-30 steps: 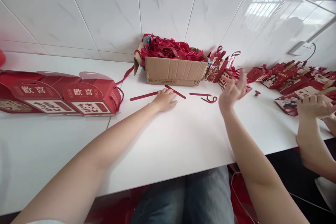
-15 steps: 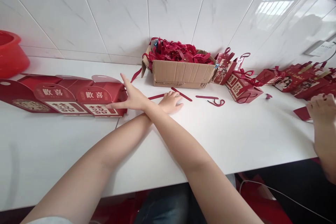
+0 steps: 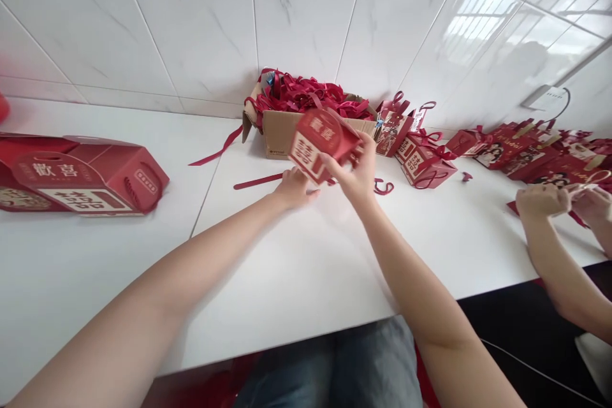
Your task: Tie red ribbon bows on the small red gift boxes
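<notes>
My right hand (image 3: 358,172) grips a small red gift box (image 3: 310,152) with white and gold lettering and holds it tilted above the table. The box overlaps the front of the cardboard box behind it. My left hand (image 3: 295,190) rests on the white tabletop just below the gift box, thumb out and fingers low on the surface; the gift box partly covers the fingertips. Beside that hand lies a dark red ribbon strip (image 3: 258,182). A curled ribbon (image 3: 384,187) shows just beyond my right wrist.
An open cardboard box (image 3: 277,134) heaped with red ribbons (image 3: 306,92) stands against the tiled wall. More red gift boxes (image 3: 86,178) sit at left. A ribbon-tied box (image 3: 425,162) and several red bags (image 3: 530,159) line the right. A co-worker's hands (image 3: 542,201) are at far right.
My right hand has moved from the left row, across my left arm, to the right, taking one gift box with it. My left hand stays on the table. The view has shifted right.
</notes>
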Motion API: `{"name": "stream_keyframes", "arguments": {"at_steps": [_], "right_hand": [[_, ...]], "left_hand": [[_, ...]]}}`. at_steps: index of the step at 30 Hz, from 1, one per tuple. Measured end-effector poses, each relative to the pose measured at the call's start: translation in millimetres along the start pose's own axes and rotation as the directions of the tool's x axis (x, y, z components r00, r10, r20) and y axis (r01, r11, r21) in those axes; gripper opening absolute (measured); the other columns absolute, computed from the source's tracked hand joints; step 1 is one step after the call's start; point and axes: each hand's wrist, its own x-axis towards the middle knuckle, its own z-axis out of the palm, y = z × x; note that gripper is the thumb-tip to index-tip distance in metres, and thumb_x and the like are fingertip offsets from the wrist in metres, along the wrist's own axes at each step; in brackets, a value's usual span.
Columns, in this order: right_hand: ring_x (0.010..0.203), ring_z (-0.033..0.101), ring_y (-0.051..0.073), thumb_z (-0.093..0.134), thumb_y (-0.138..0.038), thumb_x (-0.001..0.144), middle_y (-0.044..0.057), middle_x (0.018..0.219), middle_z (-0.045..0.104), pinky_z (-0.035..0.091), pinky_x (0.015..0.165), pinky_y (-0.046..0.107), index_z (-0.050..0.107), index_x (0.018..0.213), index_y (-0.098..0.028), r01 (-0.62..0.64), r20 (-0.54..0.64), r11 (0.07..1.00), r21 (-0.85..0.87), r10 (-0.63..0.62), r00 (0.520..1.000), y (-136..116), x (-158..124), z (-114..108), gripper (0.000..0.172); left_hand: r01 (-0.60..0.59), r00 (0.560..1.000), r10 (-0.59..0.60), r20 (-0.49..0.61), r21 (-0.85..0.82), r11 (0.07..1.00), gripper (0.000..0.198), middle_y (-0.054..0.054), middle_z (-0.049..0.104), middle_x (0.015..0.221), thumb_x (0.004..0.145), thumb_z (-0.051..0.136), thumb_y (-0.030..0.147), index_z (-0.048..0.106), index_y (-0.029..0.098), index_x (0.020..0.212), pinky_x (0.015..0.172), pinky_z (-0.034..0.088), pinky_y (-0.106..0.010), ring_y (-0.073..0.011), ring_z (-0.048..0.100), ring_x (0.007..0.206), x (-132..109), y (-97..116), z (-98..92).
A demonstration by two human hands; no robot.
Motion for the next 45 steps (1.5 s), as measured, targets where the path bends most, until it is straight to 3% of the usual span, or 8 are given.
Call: {"name": "stream_keyframes", "arguments": {"at_steps": [6,13,21,23,29,35,40,45], "right_hand": [[0.109,0.054,0.026,0.078,-0.056,0.056,0.012,0.118,0.050,0.050,0.090,0.044,0.041,0.118,-0.020,-0.310,-0.160,0.939,-0.152,0.286,0.945,45,-53,-55,0.081],[0.121,0.048,0.029,0.049,-0.062,0.083,0.015,0.131,0.047,0.047,0.092,0.047,0.045,0.124,-0.022,-0.175,-0.066,0.937,-0.301,0.162,0.985,9,-56,-53,0.057],[0.086,0.060,0.023,0.030,-0.040,0.095,0.008,0.085,0.063,0.048,0.082,0.039,0.063,0.081,-0.021,-0.060,0.014,0.937,-0.345,0.069,0.998,4,3,-38,0.040],[0.094,0.058,0.026,0.042,-0.026,0.087,0.011,0.102,0.064,0.047,0.086,0.044,0.062,0.096,-0.020,-0.125,-0.031,0.896,-0.427,0.123,0.992,15,37,-36,0.023],[0.139,0.027,0.035,0.047,-0.006,0.071,0.015,0.151,0.034,0.022,0.107,0.062,0.044,0.133,-0.017,0.047,0.164,0.677,-0.734,0.110,0.980,49,107,-28,0.063],[0.126,0.046,0.035,0.052,-0.009,0.070,0.020,0.116,0.064,0.010,0.111,0.064,0.058,0.110,-0.010,0.117,0.263,0.564,-0.818,0.185,0.947,63,114,-33,0.041],[0.102,0.063,0.027,0.054,-0.017,0.074,0.010,0.100,0.070,0.028,0.108,0.057,0.064,0.099,-0.018,0.061,0.227,0.812,-0.580,0.090,0.970,52,119,-44,0.027],[0.088,0.066,0.019,0.060,-0.023,0.076,0.004,0.090,0.069,0.052,0.086,0.038,0.063,0.090,-0.020,0.022,-0.059,0.999,-0.033,-0.024,0.998,27,106,-57,0.015]], "left_hand": [[0.090,0.996,-0.090,-0.008,0.071,0.993,0.068,-0.020,0.044,0.141,0.086,0.045,0.052,0.036,0.012,0.140,0.105,0.028,-0.054,-0.0378,0.036,0.130,0,3,-1.4],[0.101,0.995,-0.100,-0.020,0.091,0.991,0.054,-0.015,0.047,0.137,0.089,0.038,0.045,0.039,0.019,0.136,0.104,0.027,-0.051,-0.0346,0.036,0.128,0,-1,0.6],[0.096,0.995,-0.097,0.026,0.043,0.994,0.058,-0.015,0.046,0.138,0.085,0.045,0.041,0.034,0.021,0.139,0.103,0.029,-0.050,-0.0338,0.036,0.127,0,-2,-2.9],[0.096,0.995,-0.097,0.035,0.027,0.995,0.060,-0.015,0.044,0.140,0.084,0.045,0.038,0.032,0.019,0.140,0.105,0.027,-0.050,-0.0332,0.034,0.129,-1,-1,-4.5],[0.093,0.994,-0.093,0.051,0.002,0.996,0.063,-0.016,0.044,0.139,0.081,0.049,0.036,0.033,0.016,0.139,0.106,0.026,-0.050,-0.0342,0.032,0.130,-4,-3,-6.6],[0.084,0.994,-0.084,0.071,-0.002,0.996,0.058,-0.015,0.041,0.142,0.083,0.047,0.036,0.036,0.017,0.137,0.106,0.026,-0.049,-0.0327,0.032,0.131,-4,-2,-8.1],[0.089,0.992,-0.089,0.087,-0.001,0.996,0.060,-0.015,0.040,0.143,0.082,0.048,0.038,0.035,0.018,0.137,0.107,0.026,-0.050,-0.0332,0.031,0.131,-3,-2,-7.5],[0.084,0.993,-0.084,0.084,0.006,0.996,0.064,-0.014,0.042,0.141,0.080,0.050,0.038,0.032,0.018,0.139,0.107,0.026,-0.050,-0.0333,0.031,0.131,-3,-2,-8.6]]}}
